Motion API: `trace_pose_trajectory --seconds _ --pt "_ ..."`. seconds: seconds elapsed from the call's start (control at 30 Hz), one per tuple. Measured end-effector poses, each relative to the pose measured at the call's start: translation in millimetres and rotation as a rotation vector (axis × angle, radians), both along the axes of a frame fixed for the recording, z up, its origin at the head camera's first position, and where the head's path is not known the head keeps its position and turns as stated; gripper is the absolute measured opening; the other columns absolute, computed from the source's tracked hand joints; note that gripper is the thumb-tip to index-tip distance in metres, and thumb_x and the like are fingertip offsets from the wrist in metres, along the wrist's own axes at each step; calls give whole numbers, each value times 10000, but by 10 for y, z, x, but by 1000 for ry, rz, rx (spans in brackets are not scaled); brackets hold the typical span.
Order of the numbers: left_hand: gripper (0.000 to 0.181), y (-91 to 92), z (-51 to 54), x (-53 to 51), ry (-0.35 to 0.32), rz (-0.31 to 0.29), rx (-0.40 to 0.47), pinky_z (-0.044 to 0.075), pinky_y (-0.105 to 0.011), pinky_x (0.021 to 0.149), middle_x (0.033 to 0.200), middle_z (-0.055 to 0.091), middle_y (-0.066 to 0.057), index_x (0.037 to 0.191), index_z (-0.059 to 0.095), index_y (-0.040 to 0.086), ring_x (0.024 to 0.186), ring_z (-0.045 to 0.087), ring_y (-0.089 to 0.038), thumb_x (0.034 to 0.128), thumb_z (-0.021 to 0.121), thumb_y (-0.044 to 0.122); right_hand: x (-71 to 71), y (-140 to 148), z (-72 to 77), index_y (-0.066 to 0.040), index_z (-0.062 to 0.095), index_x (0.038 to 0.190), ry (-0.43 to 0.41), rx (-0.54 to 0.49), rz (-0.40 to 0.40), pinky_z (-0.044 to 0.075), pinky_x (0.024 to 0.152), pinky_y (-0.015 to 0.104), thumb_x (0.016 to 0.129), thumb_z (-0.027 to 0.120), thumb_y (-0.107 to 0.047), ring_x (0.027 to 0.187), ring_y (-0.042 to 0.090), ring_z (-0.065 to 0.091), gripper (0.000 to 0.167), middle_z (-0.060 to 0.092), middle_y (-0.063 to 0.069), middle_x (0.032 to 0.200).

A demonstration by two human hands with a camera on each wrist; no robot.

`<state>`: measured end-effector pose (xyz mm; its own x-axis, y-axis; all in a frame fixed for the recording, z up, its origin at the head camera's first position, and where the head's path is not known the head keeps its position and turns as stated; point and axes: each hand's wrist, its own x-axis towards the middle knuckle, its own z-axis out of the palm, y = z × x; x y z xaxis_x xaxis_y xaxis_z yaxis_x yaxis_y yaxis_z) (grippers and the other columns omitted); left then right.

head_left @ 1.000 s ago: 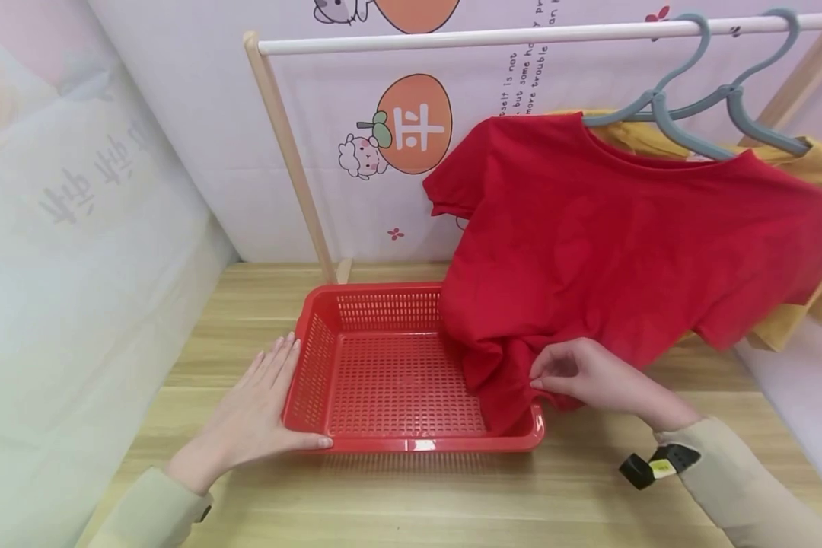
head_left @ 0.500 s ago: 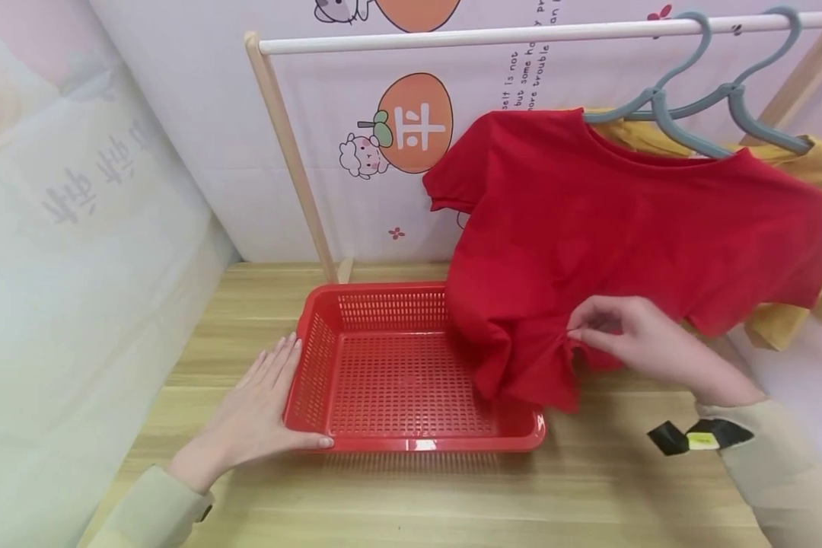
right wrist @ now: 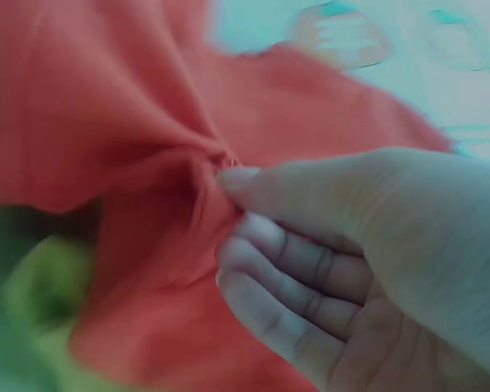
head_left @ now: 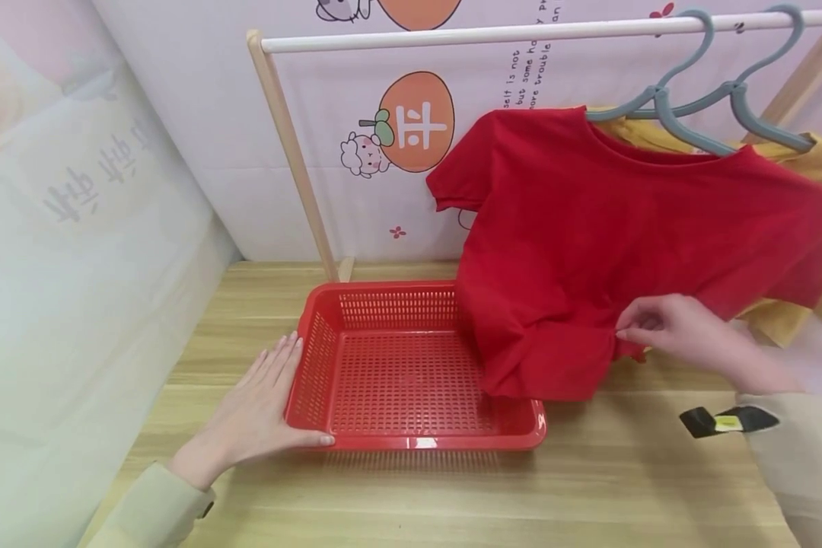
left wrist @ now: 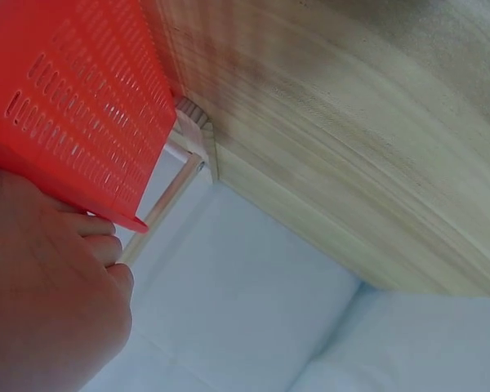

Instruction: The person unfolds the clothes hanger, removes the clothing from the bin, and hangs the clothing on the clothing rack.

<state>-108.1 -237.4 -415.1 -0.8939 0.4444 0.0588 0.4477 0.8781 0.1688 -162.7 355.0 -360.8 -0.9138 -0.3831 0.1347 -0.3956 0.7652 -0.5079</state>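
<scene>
A red T-shirt (head_left: 575, 221) hangs from a grey-blue hanger (head_left: 692, 137), its lower left part draped over the right end of a red plastic basket (head_left: 411, 442). My right hand (head_left: 685, 335) pinches the shirt's lower edge between thumb and fingertips. In the right wrist view the cloth (right wrist: 147, 163) gathers in folds at the pinch. My left hand (head_left: 256, 403) rests on the basket's left rim, fingers straight along the side and thumb on the front edge. The left wrist view shows the basket's slotted outer wall (left wrist: 90, 98) above the fingers.
A rack with a white rod (head_left: 479, 36) and wooden posts (head_left: 291, 152) stands behind the basket. A yellow garment (head_left: 784, 316) hangs on a second hanger (head_left: 760, 129) behind the red shirt. Wood-grain tabletop (head_left: 452, 502) lies in front, and a pale wall covering (head_left: 96, 266) rises at left.
My right hand has moved right and up with the pinched hem, pulling the shirt's lower part partly out of the basket and spreading it. The left hand has stayed on the rim.
</scene>
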Motion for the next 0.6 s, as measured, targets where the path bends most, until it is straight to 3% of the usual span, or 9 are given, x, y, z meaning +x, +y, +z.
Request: trace_pose_trajectory --seconds 0.1,0.2,0.3,0.37,0.5,0.6 --pt "1414 2 6 -5 -9 4 -1 158 -525 1216 1664 136 -206 1605 114 -34 1534 113 -334 684 583 931 -43 2 -281 -100 735 857 -60 49 31 503 590 218 810 801 7 663 38 623 134 677 -110 756" --pt "1415 5 -1 -13 -12 6 1 157 -525 1217 1665 140 -203 1606 114 -29 1535 110 -329 681 580 935 -52 -66 -403 -54 756 929 -158 87 25 539 629 266 810 797 -8 703 69 646 134 690 -94 782" --pt "1412 10 -2 -17 -8 4 2 159 -524 1217 1665 143 -200 1606 119 -30 1535 111 -327 682 578 935 -64 -154 -327 6 755 1020 -171 91 5 559 666 278 830 804 -35 747 109 683 200 716 -68 822" --pt "1412 10 -1 -16 -6 3 1 159 -522 1217 1665 137 -199 1605 119 -32 1535 111 -327 683 575 936 -84 -227 -218 11 753 1055 -133 74 -13 566 679 268 843 823 -76 772 128 699 239 727 -54 850" --pt "1411 7 -2 -8 -11 6 4 161 -527 1215 1664 129 -206 1605 109 -33 1534 112 -333 687 587 926 -123 -456 -6 -33 755 1121 -86 -11 -33 575 720 246 867 844 -227 833 147 718 333 746 -16 952" --pt "1407 5 -2 -7 -13 10 8 165 -530 1214 1665 128 -205 1607 103 -28 1534 113 -333 690 589 923 -152 -664 33 -65 752 1159 -88 -63 -19 579 761 256 858 851 -327 865 146 718 411 745 -2 1002"
